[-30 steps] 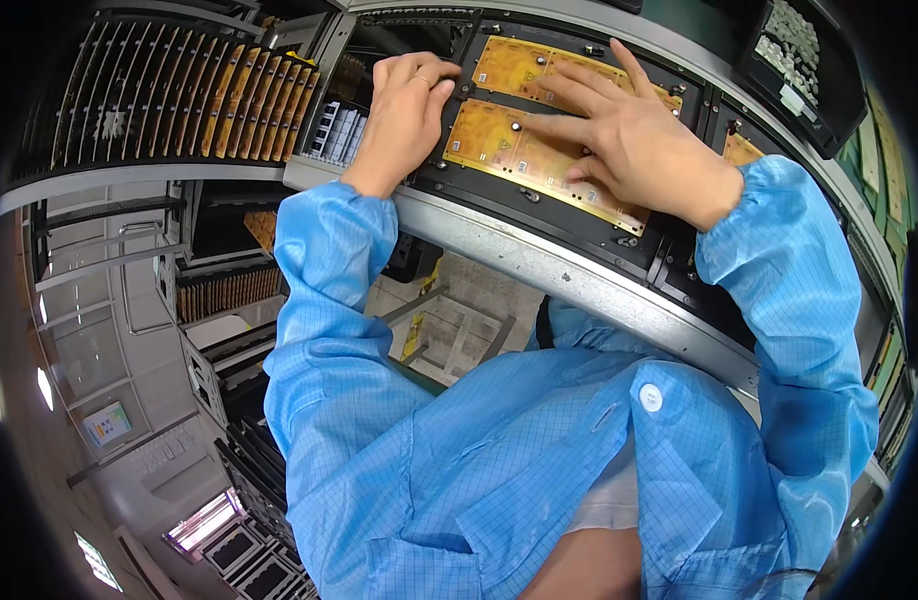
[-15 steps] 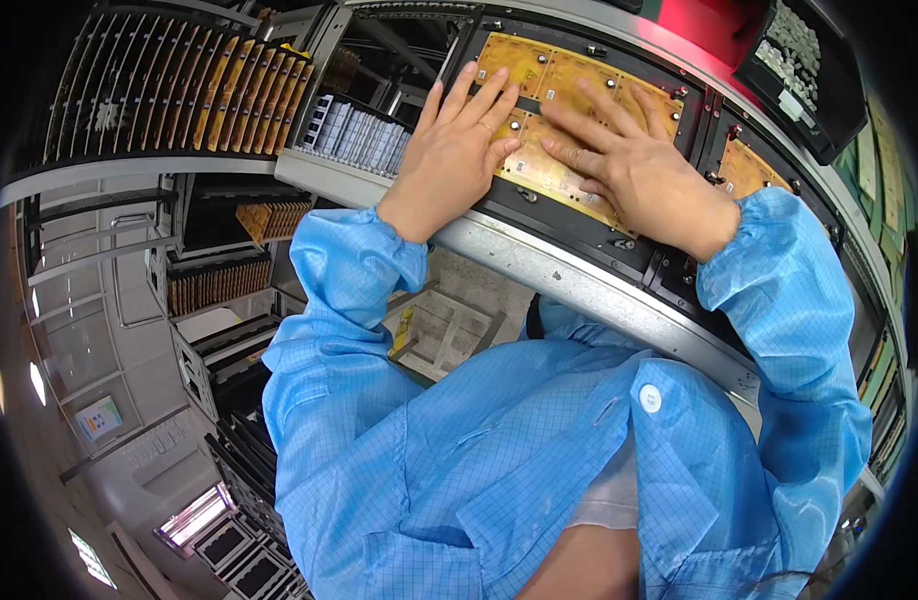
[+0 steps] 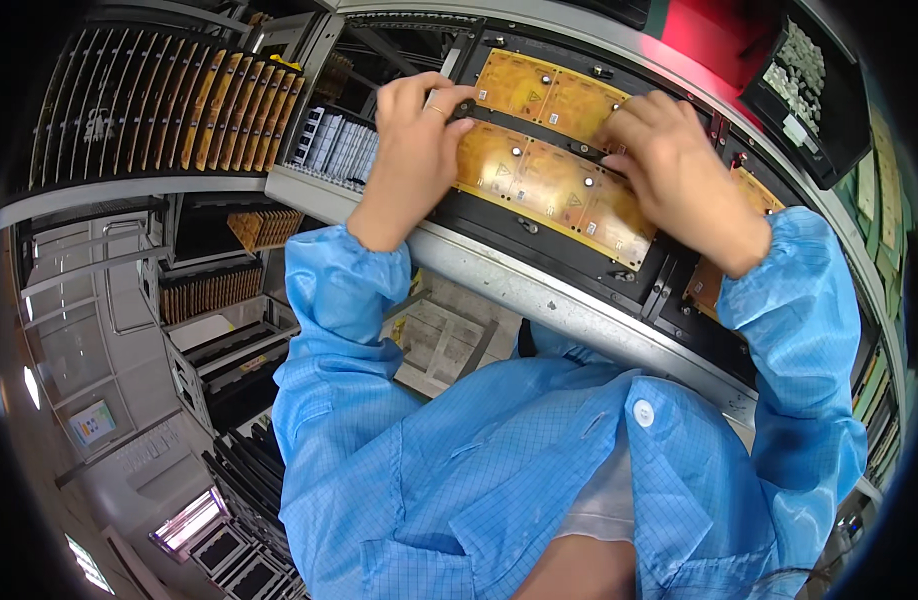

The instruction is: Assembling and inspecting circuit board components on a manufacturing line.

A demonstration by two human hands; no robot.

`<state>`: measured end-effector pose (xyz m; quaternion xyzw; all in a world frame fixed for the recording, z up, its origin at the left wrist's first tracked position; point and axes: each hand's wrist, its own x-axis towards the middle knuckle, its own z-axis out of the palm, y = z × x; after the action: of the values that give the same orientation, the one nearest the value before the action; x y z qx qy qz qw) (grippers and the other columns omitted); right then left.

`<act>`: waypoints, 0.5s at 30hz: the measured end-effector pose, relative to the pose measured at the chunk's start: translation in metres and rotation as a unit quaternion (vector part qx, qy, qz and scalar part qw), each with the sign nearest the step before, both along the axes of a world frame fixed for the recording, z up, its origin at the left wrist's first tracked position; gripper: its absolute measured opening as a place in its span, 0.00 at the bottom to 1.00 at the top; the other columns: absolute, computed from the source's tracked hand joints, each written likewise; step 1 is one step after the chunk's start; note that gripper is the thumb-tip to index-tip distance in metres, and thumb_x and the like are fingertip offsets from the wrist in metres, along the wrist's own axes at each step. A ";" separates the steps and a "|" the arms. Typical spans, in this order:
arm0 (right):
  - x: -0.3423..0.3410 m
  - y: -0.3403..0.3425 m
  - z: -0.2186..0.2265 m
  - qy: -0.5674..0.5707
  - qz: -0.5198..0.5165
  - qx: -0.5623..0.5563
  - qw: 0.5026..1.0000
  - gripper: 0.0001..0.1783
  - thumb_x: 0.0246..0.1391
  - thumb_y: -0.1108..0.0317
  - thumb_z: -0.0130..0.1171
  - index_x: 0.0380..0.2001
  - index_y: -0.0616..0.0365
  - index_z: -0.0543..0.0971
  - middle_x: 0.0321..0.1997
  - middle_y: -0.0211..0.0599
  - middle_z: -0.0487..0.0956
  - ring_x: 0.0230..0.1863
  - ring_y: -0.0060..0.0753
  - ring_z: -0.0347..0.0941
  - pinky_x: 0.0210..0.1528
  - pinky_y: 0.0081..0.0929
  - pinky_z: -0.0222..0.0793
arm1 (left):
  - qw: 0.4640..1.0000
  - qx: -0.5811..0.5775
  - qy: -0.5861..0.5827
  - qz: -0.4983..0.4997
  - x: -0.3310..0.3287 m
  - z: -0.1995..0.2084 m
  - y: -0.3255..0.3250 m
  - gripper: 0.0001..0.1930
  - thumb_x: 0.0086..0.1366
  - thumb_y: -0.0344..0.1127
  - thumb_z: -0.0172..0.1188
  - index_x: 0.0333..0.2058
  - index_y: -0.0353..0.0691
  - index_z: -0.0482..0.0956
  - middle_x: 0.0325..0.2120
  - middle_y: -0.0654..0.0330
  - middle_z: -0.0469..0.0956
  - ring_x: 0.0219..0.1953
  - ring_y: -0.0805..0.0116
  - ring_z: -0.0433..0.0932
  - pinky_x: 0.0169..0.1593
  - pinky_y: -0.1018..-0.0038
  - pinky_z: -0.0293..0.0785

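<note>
Two rows of yellow-brown circuit boards, an upper row and a lower row, lie flat in a black fixture. At the fixture's left end, my left hand is closed, thumb and forefinger around a small black latch by the gap between the rows. My right hand bends over the boards' right part, its fingers curled near the same gap. It covers the right end of the upper row, and whatever its fingertips pinch is hidden.
A rack of upright boards stands at the left. More boards lie in the fixture right of my right hand. A black bin of small white parts is at the upper right. A metal rail runs along the near edge.
Both hands have lifted from lying flat on the boards. The left moved left to the latch and closed; the right shifted slightly right and curled its fingers.
</note>
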<state>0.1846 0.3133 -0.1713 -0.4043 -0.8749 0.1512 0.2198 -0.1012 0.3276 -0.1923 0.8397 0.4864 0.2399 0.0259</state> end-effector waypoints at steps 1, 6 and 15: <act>0.006 0.006 -0.002 -0.003 -0.002 0.000 1.000 0.12 0.48 0.74 0.65 0.37 0.64 0.77 0.40 0.45 0.77 0.47 0.50 0.71 0.52 0.46 0.64 | 1.000 0.014 0.008 -0.007 -0.003 0.001 0.007 0.17 0.56 0.26 0.67 0.46 0.40 0.81 0.45 0.55 0.74 0.52 0.50 0.68 0.56 0.60 0.67; 0.014 0.020 -0.002 -0.006 0.026 -0.039 0.999 0.12 0.49 0.73 0.65 0.36 0.65 0.77 0.36 0.46 0.77 0.44 0.53 0.71 0.47 0.42 0.70 | 0.997 -0.020 -0.011 -0.070 -0.016 -0.001 0.031 0.13 0.51 0.25 0.69 0.39 0.36 0.85 0.37 0.59 0.77 0.46 0.56 0.73 0.52 0.67 0.72; -0.006 -0.012 0.006 -0.081 -0.046 -0.051 0.994 0.08 0.51 0.74 0.62 0.35 0.65 0.77 0.39 0.48 0.77 0.46 0.54 0.71 0.49 0.41 0.70 | 0.982 -0.066 0.024 -0.177 0.000 0.019 0.030 0.10 0.55 0.30 0.67 0.37 0.40 0.81 0.42 0.60 0.75 0.49 0.55 0.72 0.54 0.61 0.68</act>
<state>0.1791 0.3013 -0.1652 -0.4662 -0.8611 0.1524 0.1341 -0.1010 0.3576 -0.1731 0.9144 0.3454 0.1788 0.1122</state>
